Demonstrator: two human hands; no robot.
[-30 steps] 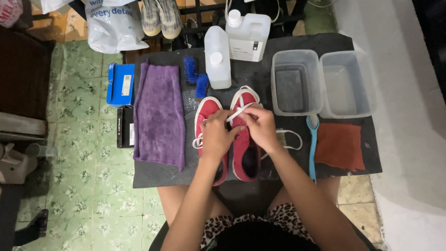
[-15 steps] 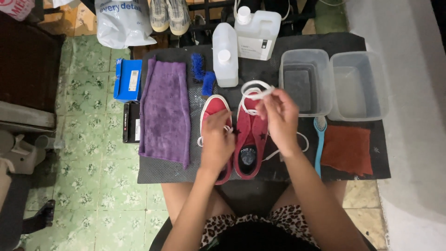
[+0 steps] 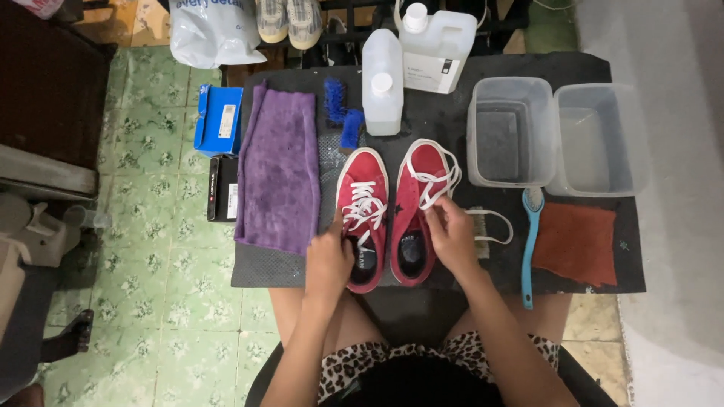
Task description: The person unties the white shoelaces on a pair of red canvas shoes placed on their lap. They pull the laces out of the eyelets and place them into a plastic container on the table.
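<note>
1. Red canvas with white rubber toe caps and white soles marks the pair of shoes in the head view, side by side at the centre of the dark mat [image 3: 437, 283], toes toward twelve o'clock.
2. Left shoe [image 3: 363, 215] has its white lace threaded in crossings over the tongue.
3. Right shoe [image 3: 417, 207] has its white lace [image 3: 441, 177] slack, looped over the toe, with another loop trailing off toward three o'clock across the mat.
4. Left hand [image 3: 329, 260] rests on the left shoe's opening at its seven o'clock edge, fingers curled closed against the side, gripping the shoe's collar.
5. Right hand [image 3: 452, 234] sits over the right shoe's tongue, fingertips pressed together in a pinch on the lace.
6. Around the shoes: a purple towel [image 3: 277, 169] at nine o'clock, two blue brushes [image 3: 342, 111] and a white bottle [image 3: 382, 83] at twelve, two clear tubs [image 3: 558, 136] at two, a light-blue long-handled brush [image 3: 529, 241] and a rust-coloured cloth [image 3: 577, 241] at three.
</note>
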